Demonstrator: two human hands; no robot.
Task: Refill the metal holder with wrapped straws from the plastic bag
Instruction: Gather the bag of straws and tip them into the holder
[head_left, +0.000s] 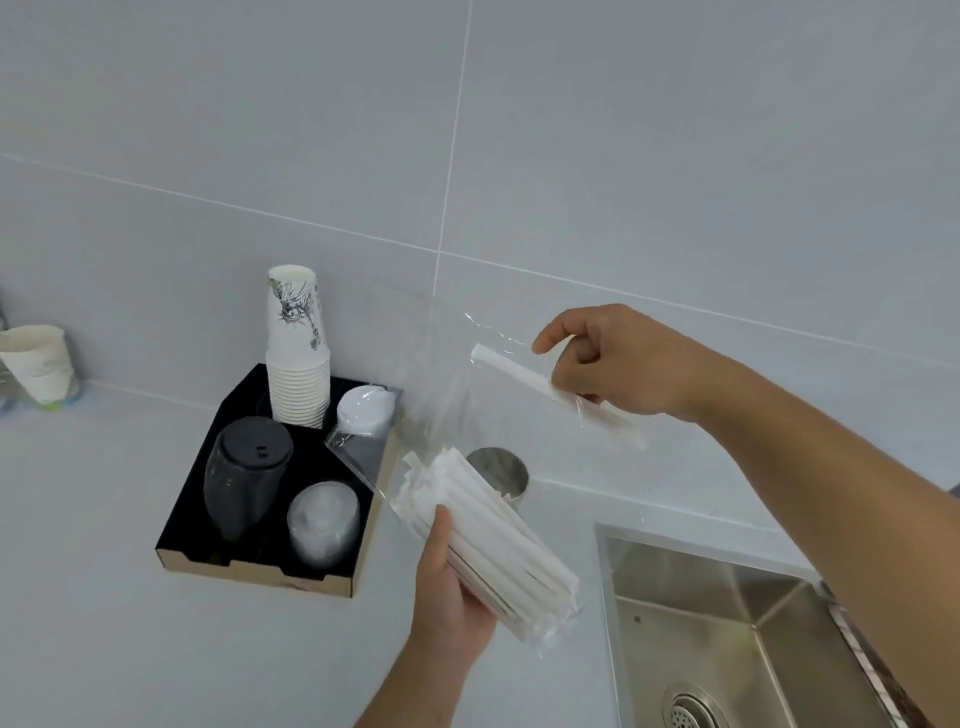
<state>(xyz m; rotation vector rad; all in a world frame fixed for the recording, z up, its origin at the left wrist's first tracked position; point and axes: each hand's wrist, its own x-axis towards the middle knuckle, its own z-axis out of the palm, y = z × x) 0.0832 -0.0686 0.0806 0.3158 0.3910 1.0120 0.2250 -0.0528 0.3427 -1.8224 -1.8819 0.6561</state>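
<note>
Left hand (449, 587) clamps a bundle of white paper-wrapped straws (488, 535); right hand (613, 358) pinches a clear plastic bag (457, 374) holding one straw. Far behind, the round metal holder (501, 470) looks unfilled.

Single head-worn view, looking forward and down, close over counter (104, 649), facing tiled wall (675, 130)

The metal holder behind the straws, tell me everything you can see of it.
The metal holder is a small round cup of brushed, silvery steel, standing upright on the pale counter close to the tiled wall, between the black tray and the sink. Its open mouth looks empty. The bundle of wrapped straws held in the left hand hides its lower front; nothing visibly touches it.
</note>
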